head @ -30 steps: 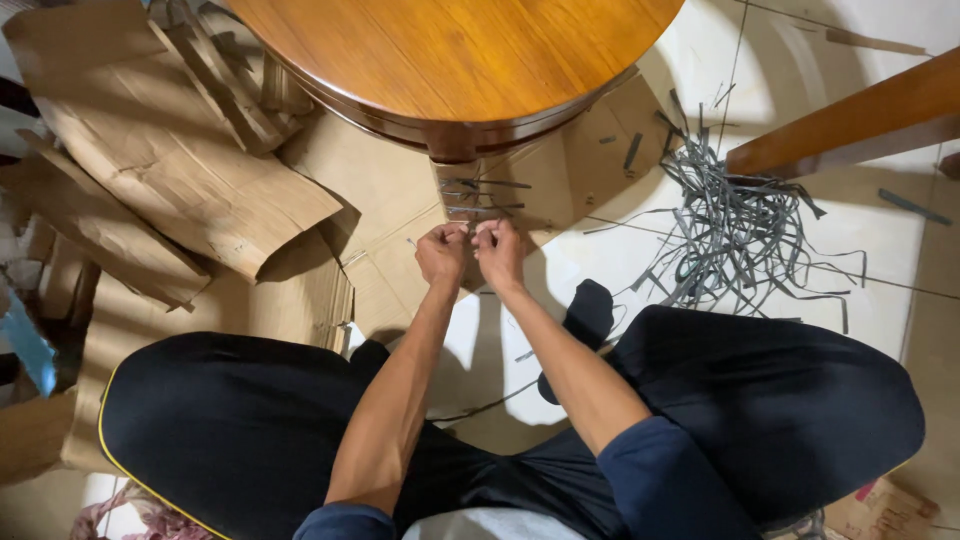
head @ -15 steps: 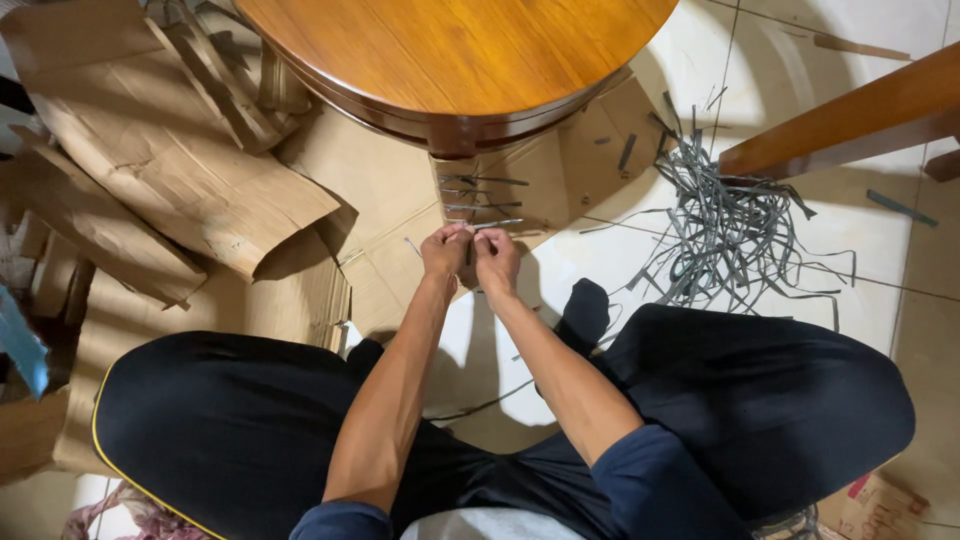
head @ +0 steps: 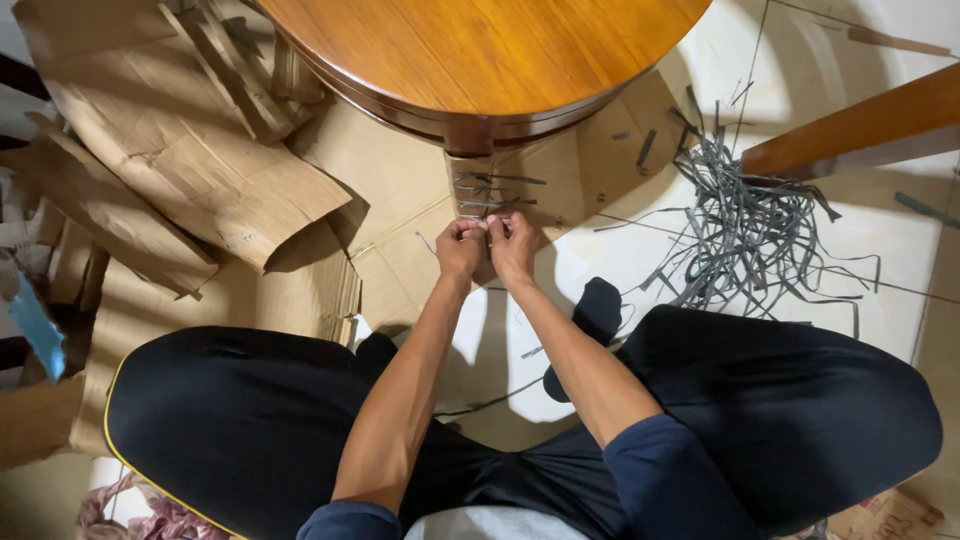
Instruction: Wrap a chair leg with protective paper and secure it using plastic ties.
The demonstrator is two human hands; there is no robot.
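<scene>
Grey plastic strips lie in a loose tangled heap [head: 750, 230] on the pale tiled floor [head: 640, 250], to the right of a person sitting cross-legged in dark trousers. Both hands meet just in front of the knees, over a flattened sheet of cardboard [head: 400, 250]. The left hand [head: 460, 245] and right hand [head: 512, 240] are curled nearly closed, knuckles touching, fingertips pinched on what seems to be a short grey strip [head: 487, 222], though it is too thin to make out clearly. Just beyond the hands, a few more short strips [head: 495, 195] lie side by side on the cardboard, at the foot of a round wooden table [head: 480, 50]. Torn brown cardboard pieces [head: 170, 160] pile up at the left.
</scene>
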